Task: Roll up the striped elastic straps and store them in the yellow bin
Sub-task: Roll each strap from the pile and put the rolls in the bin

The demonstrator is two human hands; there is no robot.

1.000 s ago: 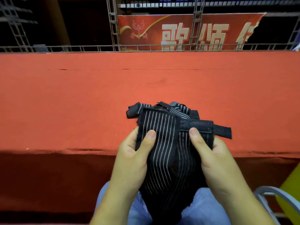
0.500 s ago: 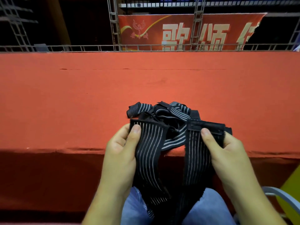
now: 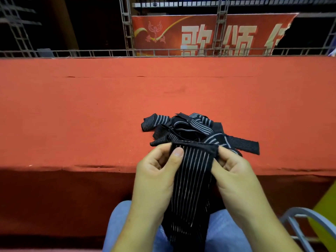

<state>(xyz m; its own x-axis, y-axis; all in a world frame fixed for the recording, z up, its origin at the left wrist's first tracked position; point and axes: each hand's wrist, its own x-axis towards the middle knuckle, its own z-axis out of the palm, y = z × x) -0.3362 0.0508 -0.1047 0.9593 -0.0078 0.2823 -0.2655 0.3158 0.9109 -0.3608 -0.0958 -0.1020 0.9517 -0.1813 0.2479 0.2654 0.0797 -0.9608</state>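
- Hands have drawn together: left hand (image 3: 156, 180) and right hand (image 3: 234, 176) each pinch the striped strap (image 3: 192, 180) by its top edge, just this side of the pile (image 3: 185, 127).
- Behind the pile, the banner (image 3: 209, 35) reads "歌颂"; the next character is torn off.
- Only a sliver of the yellow bin (image 3: 327, 215) shows, right of the pile.
- Strap runs lengthwise from pile toward lap, its end hidden.

Head-worn view, facing forward and down, close above left hand (image 3: 156, 176), right hand (image 3: 235, 172); red table (image 3: 91, 115) beyond

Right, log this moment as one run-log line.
left hand: pinches top edge of striped strap | right hand: pinches same edge | strap pile: on red table | yellow bin: lower right
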